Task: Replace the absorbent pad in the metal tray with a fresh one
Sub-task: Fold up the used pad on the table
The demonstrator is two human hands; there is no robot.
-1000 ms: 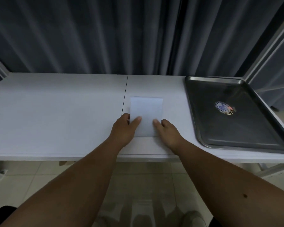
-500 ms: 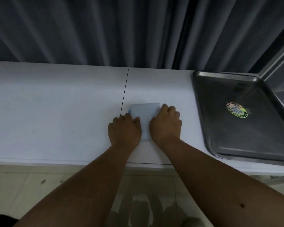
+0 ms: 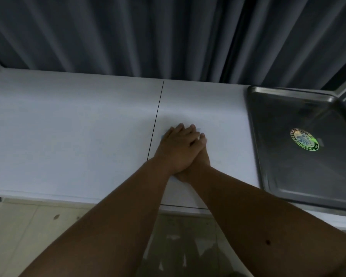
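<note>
The white absorbent pad (image 3: 163,136) lies on the white table just right of the table's seam. It is almost wholly hidden under my hands, and only thin slivers show at their edges. My left hand (image 3: 178,148) lies flat across my right hand (image 3: 203,156), and both press down on the pad. The metal tray (image 3: 288,176) sits at the right end of the table, apart from my hands. It holds no pad and has a round shiny sticker (image 3: 304,139) on its floor.
The white table (image 3: 68,126) runs left from the seam (image 3: 156,120) with a bare top. Dark grey curtains (image 3: 148,37) hang right behind it. The table's front edge is close under my forearms, with tiled floor (image 3: 38,226) below.
My hands moved from side by side to overlapping, left over right. The pad went from open, to half its size, to almost covered. The view shifted left and closer.
</note>
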